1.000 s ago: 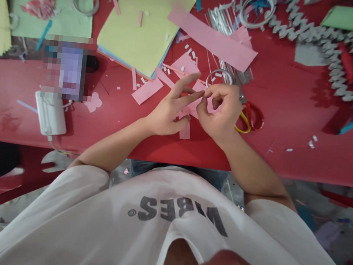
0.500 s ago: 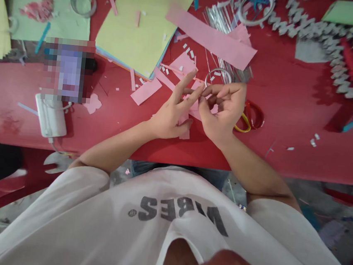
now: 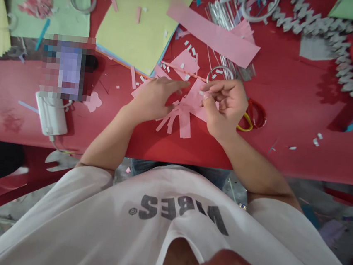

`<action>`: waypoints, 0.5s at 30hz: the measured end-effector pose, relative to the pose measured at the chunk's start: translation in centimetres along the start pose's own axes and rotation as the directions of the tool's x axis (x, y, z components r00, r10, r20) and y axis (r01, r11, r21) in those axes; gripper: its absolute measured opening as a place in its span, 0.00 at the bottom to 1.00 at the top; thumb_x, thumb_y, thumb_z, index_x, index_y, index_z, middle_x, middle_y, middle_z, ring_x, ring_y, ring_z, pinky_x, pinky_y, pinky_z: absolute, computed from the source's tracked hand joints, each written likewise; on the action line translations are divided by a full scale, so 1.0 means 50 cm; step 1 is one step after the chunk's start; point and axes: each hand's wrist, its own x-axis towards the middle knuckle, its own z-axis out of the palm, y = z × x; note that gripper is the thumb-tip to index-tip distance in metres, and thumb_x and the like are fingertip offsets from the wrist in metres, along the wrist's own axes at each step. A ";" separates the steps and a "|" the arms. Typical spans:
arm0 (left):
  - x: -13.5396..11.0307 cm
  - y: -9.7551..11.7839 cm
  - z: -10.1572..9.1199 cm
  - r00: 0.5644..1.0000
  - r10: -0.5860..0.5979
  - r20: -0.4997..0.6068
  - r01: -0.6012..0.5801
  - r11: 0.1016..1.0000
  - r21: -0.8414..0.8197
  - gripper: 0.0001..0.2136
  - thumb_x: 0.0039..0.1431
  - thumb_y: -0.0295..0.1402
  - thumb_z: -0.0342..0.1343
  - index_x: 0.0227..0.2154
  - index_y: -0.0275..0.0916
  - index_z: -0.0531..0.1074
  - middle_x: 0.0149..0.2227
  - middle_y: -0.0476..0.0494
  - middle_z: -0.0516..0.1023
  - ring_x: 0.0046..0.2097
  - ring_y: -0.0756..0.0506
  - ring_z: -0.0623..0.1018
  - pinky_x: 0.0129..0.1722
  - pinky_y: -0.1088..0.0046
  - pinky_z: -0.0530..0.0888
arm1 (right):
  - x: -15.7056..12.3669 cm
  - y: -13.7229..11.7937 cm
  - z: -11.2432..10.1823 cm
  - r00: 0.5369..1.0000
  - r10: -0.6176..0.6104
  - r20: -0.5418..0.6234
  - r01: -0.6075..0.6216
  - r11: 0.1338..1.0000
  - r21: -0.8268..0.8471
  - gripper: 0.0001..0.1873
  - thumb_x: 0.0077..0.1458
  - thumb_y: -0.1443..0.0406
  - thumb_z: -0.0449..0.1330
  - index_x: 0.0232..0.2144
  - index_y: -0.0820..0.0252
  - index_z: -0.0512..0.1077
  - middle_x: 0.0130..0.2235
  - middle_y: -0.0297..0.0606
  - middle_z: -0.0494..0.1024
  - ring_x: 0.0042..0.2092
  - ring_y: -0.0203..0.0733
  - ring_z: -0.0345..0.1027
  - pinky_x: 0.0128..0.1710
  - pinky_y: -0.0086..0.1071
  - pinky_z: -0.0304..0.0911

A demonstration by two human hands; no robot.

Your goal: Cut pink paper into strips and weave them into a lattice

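1. the red bench (image 3: 286, 159) is stretching across the whole view and is carrying a litter of paper offcuts, while a grey floor (image 3: 339, 194) is showing beyond its near edge.
2. the right hand (image 3: 225, 108) is closing narrowly, with thumb and forefinger pinching a small white paper scrap (image 3: 201, 93) just above the pink paper.
3. the left hand (image 3: 151, 99) is staying open and palm down, its fingers reaching across the bench toward the pink paper.
4. the pink paper sheet (image 3: 187, 104) is lying on the bench between the two hands. its near edge is already cut into narrow fringe strips (image 3: 177, 122), while its middle is remaining whole, as far as the hands let it show.
5. a smaller pink piece (image 3: 185, 62) dotted with white scraps is lying just beyond the left fingers, and a silver paper ring (image 3: 219, 72) is sitting just past the right hand.
6. scissors with red and yellow handles (image 3: 251, 117) are resting just beside the right hand, untouched.
7. farther out, a long pink strip (image 3: 212, 34) and a yellow-green paper stack (image 3: 143, 25) are lying beyond the hands. a long zigzag paper chain (image 3: 337, 48) is already looking assembled at the far right.
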 end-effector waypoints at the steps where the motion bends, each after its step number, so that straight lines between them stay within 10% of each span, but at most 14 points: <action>1: 0.000 0.004 -0.001 0.999 0.028 0.042 -0.031 0.998 0.062 0.33 0.57 0.25 0.60 0.68 0.43 0.69 0.54 0.42 0.83 0.55 0.35 0.81 0.56 0.53 0.77 | 0.001 0.001 0.000 1.000 -0.001 -0.006 0.001 1.000 -0.002 0.11 0.68 0.52 0.66 0.44 0.47 0.70 0.44 0.33 0.83 0.38 0.42 0.80 0.29 0.38 0.73; 15: 0.002 0.007 0.006 0.989 0.070 0.127 -0.077 0.996 0.053 0.32 0.55 0.19 0.53 0.65 0.39 0.69 0.50 0.39 0.80 0.51 0.37 0.80 0.53 0.59 0.77 | 0.008 0.000 -0.006 0.999 -0.007 0.039 0.010 0.997 -0.079 0.11 0.68 0.51 0.64 0.44 0.47 0.71 0.43 0.32 0.82 0.31 0.38 0.72 0.31 0.39 0.70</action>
